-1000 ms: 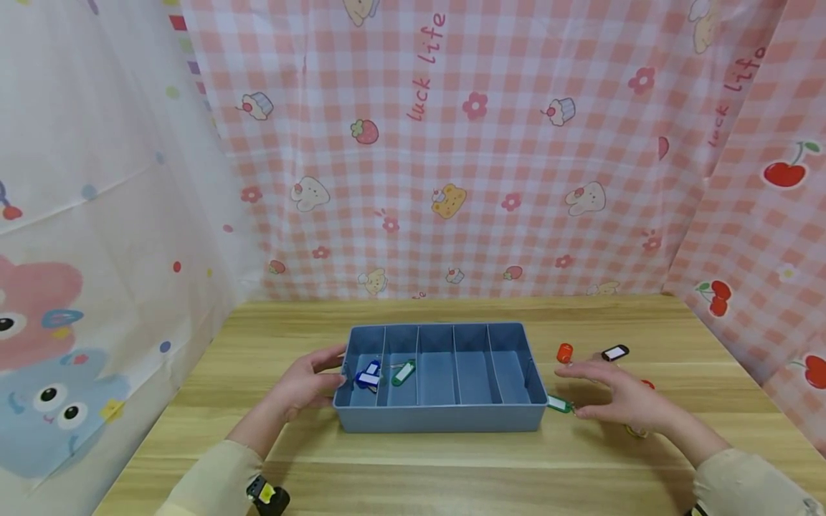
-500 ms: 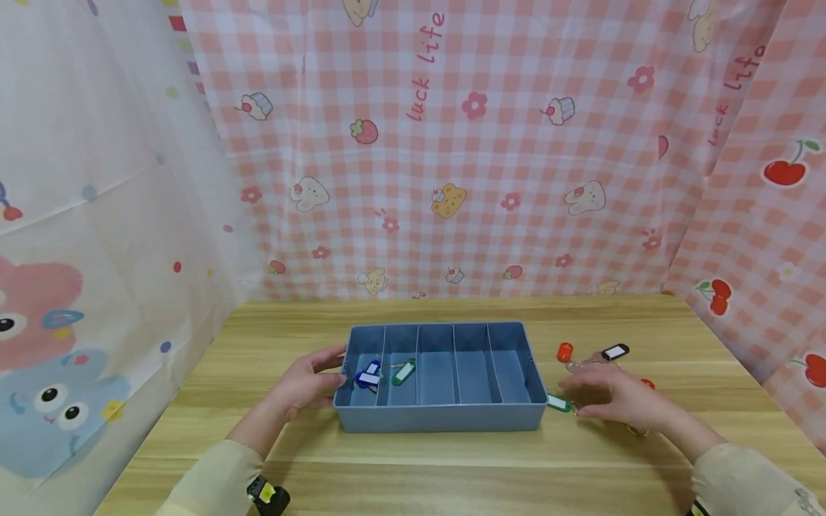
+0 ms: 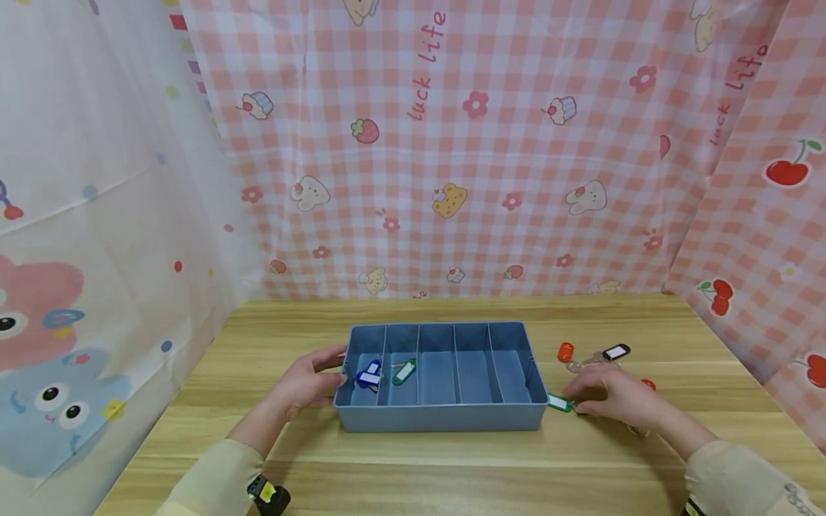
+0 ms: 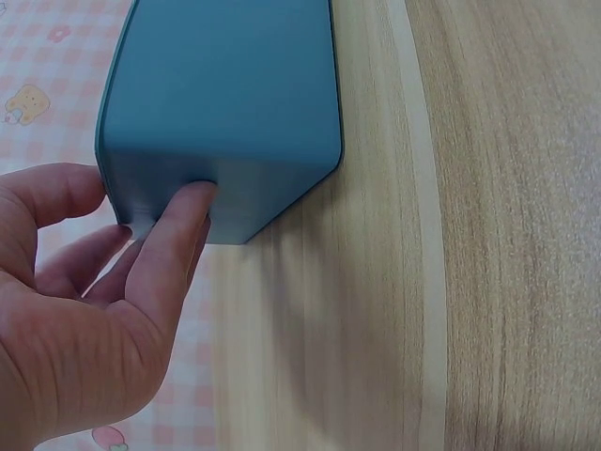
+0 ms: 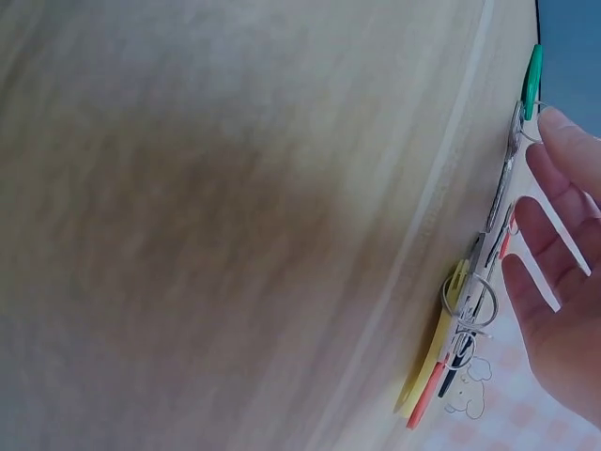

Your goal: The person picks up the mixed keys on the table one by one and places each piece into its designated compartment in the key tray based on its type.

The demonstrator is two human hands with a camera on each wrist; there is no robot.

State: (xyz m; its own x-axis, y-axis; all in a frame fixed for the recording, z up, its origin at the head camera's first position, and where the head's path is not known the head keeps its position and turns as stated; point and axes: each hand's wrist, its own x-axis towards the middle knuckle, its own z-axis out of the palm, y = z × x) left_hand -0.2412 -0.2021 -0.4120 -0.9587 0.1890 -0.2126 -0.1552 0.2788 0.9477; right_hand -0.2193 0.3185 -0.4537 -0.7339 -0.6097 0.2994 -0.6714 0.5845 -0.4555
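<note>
A blue-grey divided box [image 3: 442, 418] stands on the wooden table. At its left end, my left hand [image 3: 310, 383] rests fingertips and thumb against the end wall; the left wrist view shows this hand [image 4: 84, 348] touching it with fairly straight fingers. Blue key tags [image 3: 369, 375] lie in the leftmost compartment, a green key tag [image 3: 404, 372] in the second. Right of the box, my right hand [image 3: 616, 398] reaches down over another green key tag [image 3: 559, 403]. In the right wrist view its thumb and forefinger are by that tag's ring, with a small gap between them.
An orange-red key tag [image 3: 565, 352] and a black key tag [image 3: 616, 352] lie behind my right hand. A red tag [image 3: 648, 385] and a yellow tag [image 5: 435, 343] are partly hidden beside it. A checked cloth [image 3: 477, 236] hangs behind the table [image 3: 439, 473].
My right hand has lowered toward the green tag, its fingertips drawing closer together by the ring. Keys near the black tag came into view. The left hand and the box stayed put.
</note>
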